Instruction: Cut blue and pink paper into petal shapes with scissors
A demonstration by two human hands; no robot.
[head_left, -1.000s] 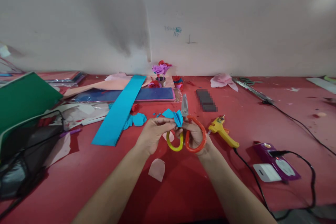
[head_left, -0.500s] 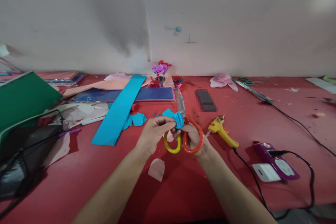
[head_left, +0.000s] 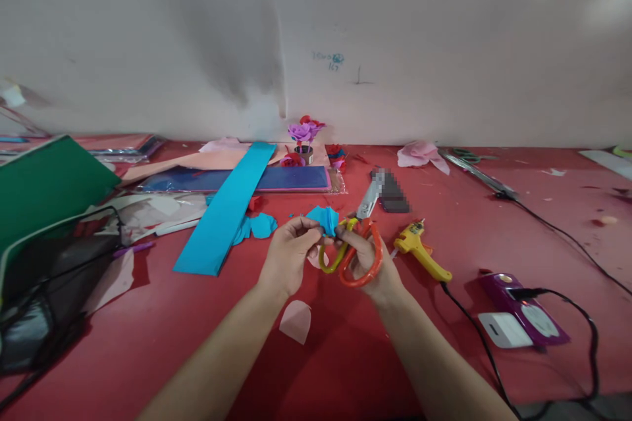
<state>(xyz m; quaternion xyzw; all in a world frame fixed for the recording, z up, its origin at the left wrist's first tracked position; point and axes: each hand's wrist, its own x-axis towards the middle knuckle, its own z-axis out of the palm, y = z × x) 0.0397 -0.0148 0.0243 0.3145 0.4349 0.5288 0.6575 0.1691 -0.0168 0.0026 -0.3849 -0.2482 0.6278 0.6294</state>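
Note:
Between my hands is a small gathered piece of blue crepe paper point(head_left: 326, 220). My left hand point(head_left: 290, 251) pinches its left side between thumb and fingers. My right hand point(head_left: 368, 253) holds a pair of scissors point(head_left: 365, 266) with one orange and one yellow handle, hooked over the hand, the blades pointing away and to the right. The right fingertips also reach the paper's right edge. A pale pink paper petal point(head_left: 295, 321) lies on the table below my hands, and another pink piece point(head_left: 318, 258) is partly hidden behind the scissors.
A long blue paper strip point(head_left: 224, 210) and loose blue pieces point(head_left: 263, 225) lie to the left. To the right are a yellow glue gun point(head_left: 422, 250), a purple power unit point(head_left: 523, 309) with a cable, and a pixelated dark object point(head_left: 392, 192). Paper flowers point(head_left: 303, 131) stand at the back.
The scissors have swung in my right hand, so their blades now point up and right instead of nearly straight away. The blue paper has shifted slightly left with my fingers.

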